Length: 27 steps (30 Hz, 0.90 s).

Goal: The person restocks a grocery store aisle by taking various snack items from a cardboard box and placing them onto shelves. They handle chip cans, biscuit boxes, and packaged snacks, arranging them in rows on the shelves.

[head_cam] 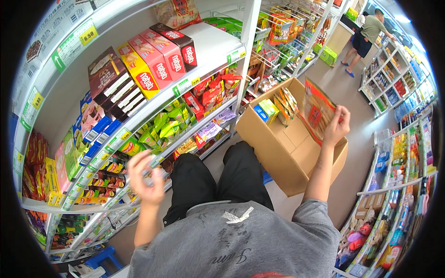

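My right hand point(336, 127) pinches the top corner of a clear snack bag with red trim point(314, 110), which hangs over the far right side of an open cardboard box point(278, 151). Inside the box, at its far left end, are a blue and yellow-green carton point(267, 111) and several orange and green snack packets point(285, 104). My left hand point(147, 179) is raised in front of the shelf edge with its fingers curled apart, and nothing shows in it. Nabati wafer boxes point(156, 66) stand on the upper shelf beyond it, beside a stack of dark brown boxes point(113, 81).
A white shelf unit point(248, 34) with packed snacks runs along the left. Racks of hanging bags point(280, 29) stand ahead. More goods shelves point(399, 184) line the right. A person point(368, 36) stands at a far rack. A blue plastic stool point(106, 260) is at lower left.
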Motion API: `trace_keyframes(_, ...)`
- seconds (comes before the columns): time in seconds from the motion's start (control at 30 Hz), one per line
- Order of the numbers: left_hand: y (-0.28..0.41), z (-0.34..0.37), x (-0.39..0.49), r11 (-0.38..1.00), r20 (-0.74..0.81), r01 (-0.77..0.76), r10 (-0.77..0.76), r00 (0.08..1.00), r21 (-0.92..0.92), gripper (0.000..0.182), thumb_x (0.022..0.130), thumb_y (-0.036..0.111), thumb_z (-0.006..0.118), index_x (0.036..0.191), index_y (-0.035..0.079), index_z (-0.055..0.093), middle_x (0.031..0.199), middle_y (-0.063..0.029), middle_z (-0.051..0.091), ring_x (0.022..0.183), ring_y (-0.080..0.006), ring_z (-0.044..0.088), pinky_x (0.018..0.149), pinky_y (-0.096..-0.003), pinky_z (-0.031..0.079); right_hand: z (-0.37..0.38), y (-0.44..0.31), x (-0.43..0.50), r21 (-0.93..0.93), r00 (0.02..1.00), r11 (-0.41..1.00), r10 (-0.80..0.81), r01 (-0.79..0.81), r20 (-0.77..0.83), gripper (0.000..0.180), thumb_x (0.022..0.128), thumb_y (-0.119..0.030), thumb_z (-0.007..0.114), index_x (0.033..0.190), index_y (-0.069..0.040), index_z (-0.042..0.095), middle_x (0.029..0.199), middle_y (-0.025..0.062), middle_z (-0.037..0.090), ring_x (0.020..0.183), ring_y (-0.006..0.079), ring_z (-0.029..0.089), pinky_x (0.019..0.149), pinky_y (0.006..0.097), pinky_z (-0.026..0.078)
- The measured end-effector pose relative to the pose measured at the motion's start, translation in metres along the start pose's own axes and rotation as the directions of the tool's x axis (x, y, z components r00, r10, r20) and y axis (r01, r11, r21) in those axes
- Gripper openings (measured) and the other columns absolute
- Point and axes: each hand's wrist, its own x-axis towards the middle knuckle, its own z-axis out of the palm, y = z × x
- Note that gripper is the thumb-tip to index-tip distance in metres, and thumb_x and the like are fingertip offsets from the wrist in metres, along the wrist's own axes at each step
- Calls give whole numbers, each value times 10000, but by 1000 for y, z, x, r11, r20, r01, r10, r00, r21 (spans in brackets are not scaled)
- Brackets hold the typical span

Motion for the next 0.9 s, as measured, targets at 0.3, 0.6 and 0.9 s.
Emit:
trace_keyframes(0.3,48,92,-3,491,640,585,-72,765,-645,923,788,226,823,1493,-19,281,1429,-182,466,1334,-258,459,1092,-386,380,47,-128,-17,473,560,302,505,-828,657,248,967,-234,669,1058,-5,642,936,53,683,807,112,641,749,259,530)
trace_keyframes(0.6,47,84,-31,408,652,635,-118,749,-656,966,794,81,797,1516,-25,165,1492,-165,369,1370,-255,400,1124,-384,336,109,-102,-181,56,-209,-668,310,-742,928,454,1040,-305,486,1387,-13,503,1380,214,561,1262,341,552,1109,519,416)
trace_keyframes(0.9,32,104,-30,909,465,-66,271,843,-411,612,758,-96,568,1358,23,552,1423,-183,525,1338,-360,492,1108,-436,419,69,-159,-246,61,-24,-729,105,-682,994,690,983,-652,344,1432,-138,448,1366,118,527,1253,315,508,1090,505,386)
